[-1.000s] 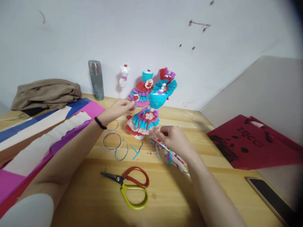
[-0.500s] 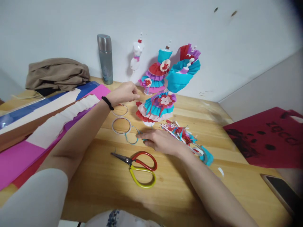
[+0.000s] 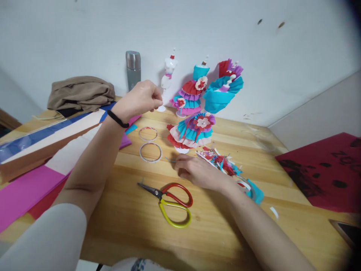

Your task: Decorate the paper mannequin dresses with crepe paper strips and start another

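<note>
My left hand (image 3: pixel 143 96) is raised over the back of the table, fingers pinched together; what they hold, if anything, cannot be made out. Beside it stands a bare white mini mannequin (image 3: pixel 169 69). My right hand (image 3: pixel 197 171) is low at the table, fingers curled on a thin blue strip (image 3: pixel 170 160) whose end shows at the fingertips. Two thin rings (image 3: pixel 150 152) lie flat to the left of that hand. Nearer me lie scissors (image 3: pixel 158 194) with one red and one yellow handle, blades slightly apart.
Mannequins in ruffled crepe-paper dresses (image 3: pixel 193 131) stand at the back. Paper scraps (image 3: pixel 222 162) lie beyond my right hand. Coloured paper sheets (image 3: pixel 36 186) cover the left side, below a brown cloth (image 3: pixel 81 94) and a flask (image 3: pixel 133 69). A red bag (image 3: pixel 324 169) and a phone (image 3: pixel 346 229) are at right.
My left hand has risen away from the rings. The blue strip, a loose loop before, is now mostly hidden under my right hand, whose pointing finger has curled in. The view has shifted slightly.
</note>
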`<state>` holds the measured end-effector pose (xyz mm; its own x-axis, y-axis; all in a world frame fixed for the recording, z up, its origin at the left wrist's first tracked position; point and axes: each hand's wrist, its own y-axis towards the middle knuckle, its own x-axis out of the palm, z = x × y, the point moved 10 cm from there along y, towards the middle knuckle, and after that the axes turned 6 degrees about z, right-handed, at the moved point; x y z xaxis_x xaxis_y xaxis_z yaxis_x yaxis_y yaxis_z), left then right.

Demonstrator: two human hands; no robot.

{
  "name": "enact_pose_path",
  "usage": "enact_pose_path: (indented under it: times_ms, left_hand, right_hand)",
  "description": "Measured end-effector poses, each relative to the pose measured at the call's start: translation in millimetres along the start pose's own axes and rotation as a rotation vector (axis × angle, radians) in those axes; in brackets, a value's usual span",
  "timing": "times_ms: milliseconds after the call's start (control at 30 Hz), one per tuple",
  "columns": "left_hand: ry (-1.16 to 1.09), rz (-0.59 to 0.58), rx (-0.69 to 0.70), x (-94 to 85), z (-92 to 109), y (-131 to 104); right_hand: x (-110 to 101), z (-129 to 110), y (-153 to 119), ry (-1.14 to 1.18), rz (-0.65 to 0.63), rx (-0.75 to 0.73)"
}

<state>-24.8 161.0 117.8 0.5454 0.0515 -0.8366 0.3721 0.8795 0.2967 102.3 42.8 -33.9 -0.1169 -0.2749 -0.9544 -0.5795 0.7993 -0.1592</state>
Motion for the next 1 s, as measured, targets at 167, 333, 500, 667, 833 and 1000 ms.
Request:
enact_pose_path:
  times_ms: [167, 333, 500, 667, 833, 1000]
  left_hand:
    - [0.067, -0.018, -0.021, -0.7, -4.6, -2.2]
    - [0.095, -0.058, -0.015, 5.2, -5.4, -2.4]
    - [0.125, -0.098, -0.029, 8.1, -3.5, -4.3]
    - [0.171, -0.106, -0.051, 7.9, -10.5, 0.4]
    - [0.250, -0.357, 0.157, 58.0, 1.0, -1.0]
    - [0.180, -0.823, 0.452, 145.5, 26.5, -62.2]
  right_hand:
    - [-5.9, 30.5, -8.5, -0.221, -0.042, 0.245]
    - [-0.8, 12.5, 5.6, -0.106, 0.116, 0.231]
    - [11.2, 13.7, 8.3, -0.143, 0.017, 0.205]
    - [-0.8, 52.0, -22.8, -0.284, -0.202, 0.394]
    - [-12.2, 46.5, -14.8, -0.216, -0.037, 0.321]
    - [-0.3, 40.7, -0.8, -0.161, 0.017, 0.303]
